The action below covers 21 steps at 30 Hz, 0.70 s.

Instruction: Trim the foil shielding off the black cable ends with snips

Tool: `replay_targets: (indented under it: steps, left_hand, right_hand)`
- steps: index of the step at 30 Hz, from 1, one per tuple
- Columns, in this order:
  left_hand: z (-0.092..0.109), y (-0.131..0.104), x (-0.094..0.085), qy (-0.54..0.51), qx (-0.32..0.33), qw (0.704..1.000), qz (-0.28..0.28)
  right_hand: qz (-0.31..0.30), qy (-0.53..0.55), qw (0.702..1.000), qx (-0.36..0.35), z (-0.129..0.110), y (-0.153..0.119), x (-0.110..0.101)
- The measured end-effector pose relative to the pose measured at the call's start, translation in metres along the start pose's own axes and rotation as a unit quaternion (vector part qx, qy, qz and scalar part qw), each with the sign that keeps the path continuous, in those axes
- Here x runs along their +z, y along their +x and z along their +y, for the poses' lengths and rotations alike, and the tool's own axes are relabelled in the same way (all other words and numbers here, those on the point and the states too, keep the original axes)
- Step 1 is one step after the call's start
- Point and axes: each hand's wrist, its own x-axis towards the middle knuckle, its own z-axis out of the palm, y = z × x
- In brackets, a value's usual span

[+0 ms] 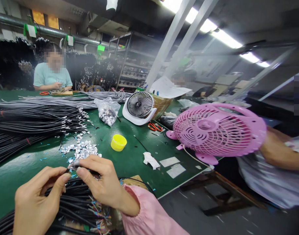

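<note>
Pinched between the thumb and forefinger of my left hand [42,195] is a black cable [68,170], its end pointing to the right. My right hand [101,179] meets it there, thumb and forefinger closed on the silvery cable end [73,164]. A dark covering sits on the tip of my right forefinger. Under both hands lies a bundle of black cables [73,209] with frayed coloured wires [100,212] at their ends. Just beyond my fingers is a pile of silvery foil scraps [82,148].
Bundled cables [41,119] cover the table's left side. Further back are a bag of small parts [108,111], a yellow cup [118,143], a white fan [139,106] and orange-handled scissors [155,127]. A pink fan [218,130] stands at the right edge. A co-worker [53,73] sits opposite.
</note>
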Motion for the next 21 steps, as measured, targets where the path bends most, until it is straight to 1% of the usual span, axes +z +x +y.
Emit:
replay_targets:
  steps: [5,9,10,12,14,15,16,18,20,21]
  left_hand:
    - [0.0,-0.001,0.0,0.028,0.036,0.999,-0.001]
    - [0.007,0.003,-0.002,0.05,0.057,0.997,0.004]
    - [0.008,0.005,-0.004,0.048,0.057,0.997,-0.003]
    - [0.01,0.008,-0.007,0.019,0.037,0.998,-0.039]
    - [0.009,0.01,-0.009,-0.023,-0.016,0.995,-0.091]
    - [0.008,0.01,-0.01,-0.039,-0.045,0.992,-0.107]
    - [0.006,0.01,-0.01,-0.05,-0.066,0.991,-0.109]
    - [0.003,0.008,-0.008,-0.061,-0.081,0.991,-0.084]
    - [0.001,0.005,-0.004,-0.067,-0.067,0.993,-0.065]
    - [0.001,0.004,-0.002,-0.067,-0.054,0.994,-0.063]
  right_hand:
    - [0.012,-0.004,1.0,-0.016,0.001,0.0,-0.001]
    - [0.022,-0.016,1.0,-0.004,-0.001,-0.002,0.0]
    - [0.023,-0.017,1.0,0.0,-0.001,-0.002,0.0]
    - [0.024,-0.012,1.0,0.004,0.0,-0.003,0.001]
    - [0.033,0.002,0.999,0.005,0.002,-0.003,0.002]
    - [0.043,0.015,0.999,0.013,0.003,-0.003,0.002]
    - [0.056,0.035,0.997,0.024,0.004,-0.003,0.002]
    - [0.076,0.091,0.991,0.058,0.005,-0.003,0.002]
    - [0.074,0.144,0.983,0.091,0.005,-0.004,0.002]
    - [0.064,0.161,0.98,0.101,0.005,-0.005,0.002]
